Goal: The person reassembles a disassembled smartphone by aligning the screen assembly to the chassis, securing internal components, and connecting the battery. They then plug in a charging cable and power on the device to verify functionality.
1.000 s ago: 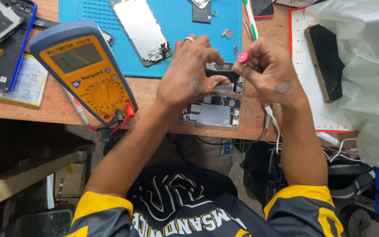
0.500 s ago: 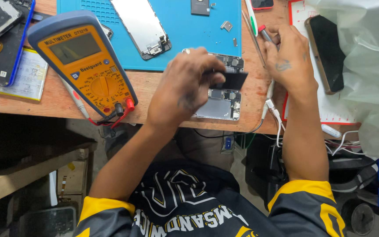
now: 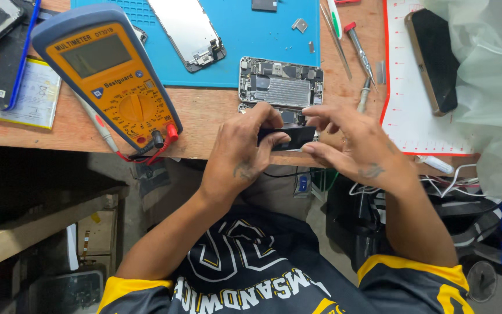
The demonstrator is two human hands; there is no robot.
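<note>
My left hand (image 3: pixel 245 152) and my right hand (image 3: pixel 352 145) both pinch a small flat black part (image 3: pixel 289 137) over the front edge of the wooden bench (image 3: pixel 204 119). Just beyond my fingers lies an opened phone body (image 3: pixel 280 84) with its circuit board and metal shield showing. A red-capped screwdriver (image 3: pixel 358 49) lies on the bench beyond my right hand, apart from it.
A yellow multimeter (image 3: pixel 108 75) with red and black leads lies at the left. A blue work mat (image 3: pixel 245 35) holds a phone screen (image 3: pixel 188 32) and small metal parts. A dark phone (image 3: pixel 431 61) rests on a white mat at right, beside a plastic bag (image 3: pixel 489 87).
My right hand has put down the red-capped screwdriver and come back to the black part. Both hands have moved toward me, leaving the phone body uncovered.
</note>
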